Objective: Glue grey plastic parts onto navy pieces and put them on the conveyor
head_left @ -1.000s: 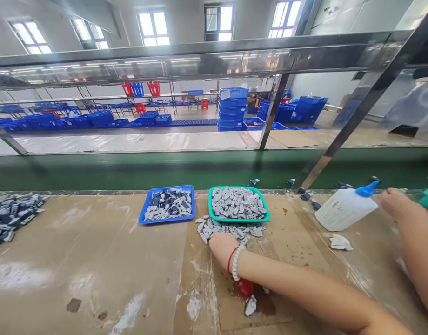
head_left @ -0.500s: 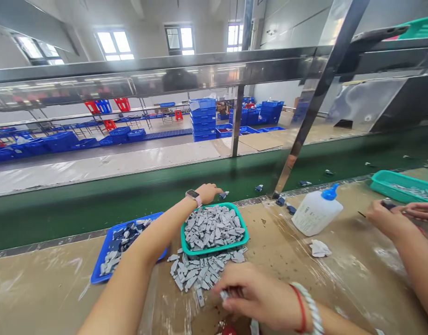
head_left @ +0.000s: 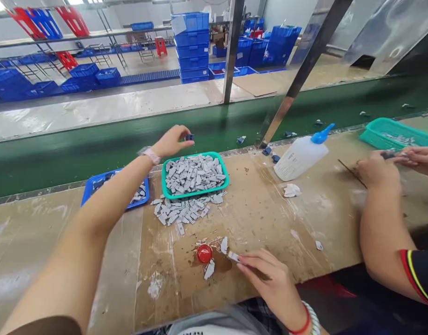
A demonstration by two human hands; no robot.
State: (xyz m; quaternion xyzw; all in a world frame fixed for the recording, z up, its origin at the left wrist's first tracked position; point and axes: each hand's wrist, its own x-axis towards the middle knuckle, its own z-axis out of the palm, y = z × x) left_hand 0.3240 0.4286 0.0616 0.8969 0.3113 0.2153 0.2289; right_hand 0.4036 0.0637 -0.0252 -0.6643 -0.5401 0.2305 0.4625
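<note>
My left hand (head_left: pixel 172 141) is over the near side of the green belt (head_left: pixel 130 144), pinching a small dark blue plastic part (head_left: pixel 189 137). Below that hand, a teal tray (head_left: pixel 195 193) is heaped with small grey plastic pieces (head_left: pixel 195 173), and more lie loose in front of it. My right hand (head_left: pixel 271 279), low over the table, grips a grey plastic piece (head_left: pixel 234 256) between thumb and fingers. Close to its tip are a red round cap or dish (head_left: pixel 204 253) and two single grey pieces, one being a flat piece (head_left: pixel 209 270). My left forearm partly covers a blue tray (head_left: pixel 141 201) of mixed parts.
A white bottle with a blue nozzle (head_left: pixel 301 158) stands right of centre, beside a crumpled white tissue (head_left: pixel 291 190). At right, a co-worker's hands (head_left: pixel 379 170) handle a part near another teal tray (head_left: pixel 395 132). Slanted metal posts (head_left: pixel 294 88) rise beyond the table edge.
My view has tilted downward. My left hand has lifted a dark blue part off the belt. My right hand has moved from the loose pile towards the red cap, a grey piece in its fingers.
</note>
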